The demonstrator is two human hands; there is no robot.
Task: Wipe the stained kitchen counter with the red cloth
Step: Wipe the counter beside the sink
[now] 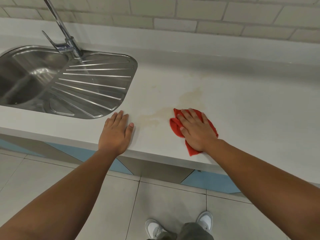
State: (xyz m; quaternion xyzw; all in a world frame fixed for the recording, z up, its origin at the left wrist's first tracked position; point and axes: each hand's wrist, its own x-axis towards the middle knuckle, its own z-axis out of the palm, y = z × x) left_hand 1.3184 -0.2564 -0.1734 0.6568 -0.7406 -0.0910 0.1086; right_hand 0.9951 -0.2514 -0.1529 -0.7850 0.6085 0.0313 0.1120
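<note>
Red cloth [175, 124]: lower right of centre on white counter [225, 104], pinned under flat, spread right hand [195, 129]. Left hand [116, 132]: fingers released, flat, bracing. Yellowish stain [155, 116] between hands, unwiped. Step: wiping begins; next, sweep cloth leftward across stain.

Bare forearms, no sleeves; white-grey sneakers [205, 220] (laces faint); olive-grey trousers [194, 231] at bottom edge.
</note>
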